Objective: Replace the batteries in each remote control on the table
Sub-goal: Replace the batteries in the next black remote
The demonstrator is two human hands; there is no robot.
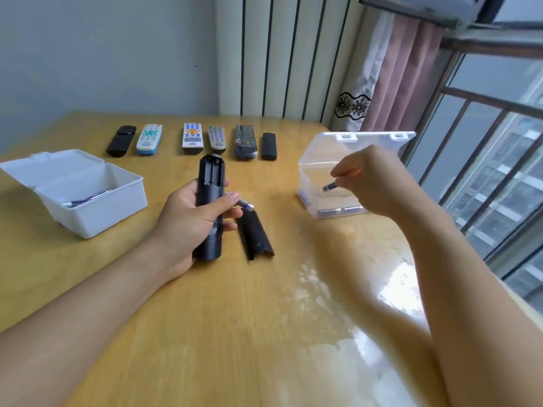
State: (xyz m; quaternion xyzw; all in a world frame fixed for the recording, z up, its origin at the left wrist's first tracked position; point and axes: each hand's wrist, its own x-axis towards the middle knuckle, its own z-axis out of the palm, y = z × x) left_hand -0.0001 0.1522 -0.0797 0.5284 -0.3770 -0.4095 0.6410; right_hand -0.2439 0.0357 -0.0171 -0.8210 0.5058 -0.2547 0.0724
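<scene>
Centrally, a black remote control (210, 207) is gripped in the left hand (191, 221), back upward, its battery compartment uncovered and seen empty; the lower body is partly hidden by the curled fingers. A purple battery (246, 204) is pinched between the same hand's thumb and forefinger, only its outer end being visible. The detached battery cover (255, 235) lies on the wooden table (235, 318) just beside the remote.

A second battery (329, 186) is pinched by the fingertips of the right hand (373, 183) in front of the clear plastic box (329, 163), whose lid stands open; whether the battery is inside or above the box cannot be told. Further batteries are dimly seen through its wall (their number is unclear).

At left, an open white box (88, 201) holds several batteries, blurred and half hidden by its rim.

Six more remotes (192, 138) are set in a row at the far edge, well apart from the hands; their labels are too small to be read. Both forearms are cut off by the frame.
</scene>
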